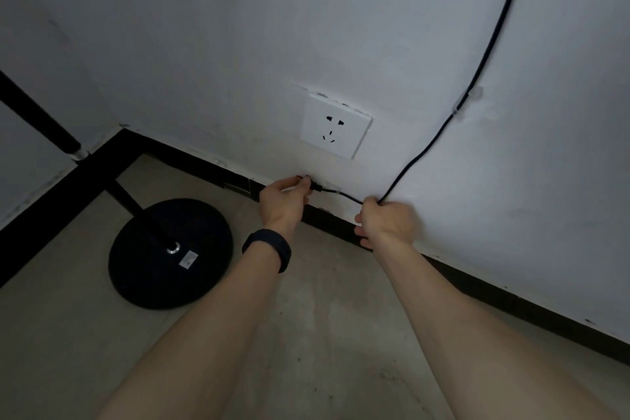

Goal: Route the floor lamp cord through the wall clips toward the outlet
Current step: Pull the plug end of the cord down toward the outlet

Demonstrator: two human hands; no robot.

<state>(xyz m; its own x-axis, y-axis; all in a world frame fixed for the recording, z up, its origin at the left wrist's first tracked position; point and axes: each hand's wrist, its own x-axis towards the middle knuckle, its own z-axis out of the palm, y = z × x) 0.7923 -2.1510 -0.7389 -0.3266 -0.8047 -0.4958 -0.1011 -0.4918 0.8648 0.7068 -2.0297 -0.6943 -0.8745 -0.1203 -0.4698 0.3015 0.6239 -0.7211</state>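
Note:
A black lamp cord [491,41] runs down the white wall from the upper right and passes through a clear wall clip [465,102]. Below the clip it drops to my right hand [387,220], which is closed around it close to the baseboard. A short stretch of cord leads left from that hand to the plug end [315,186], pinched in the fingers of my left hand [283,203]. The white outlet [335,126] sits on the wall just above both hands, with nothing plugged in.
The floor lamp's round black base [150,283] stands on the concrete floor at the left, its black pole [37,112] rising toward the upper left. A black baseboard [511,297] lines the wall foot. A dark band is on my left wrist.

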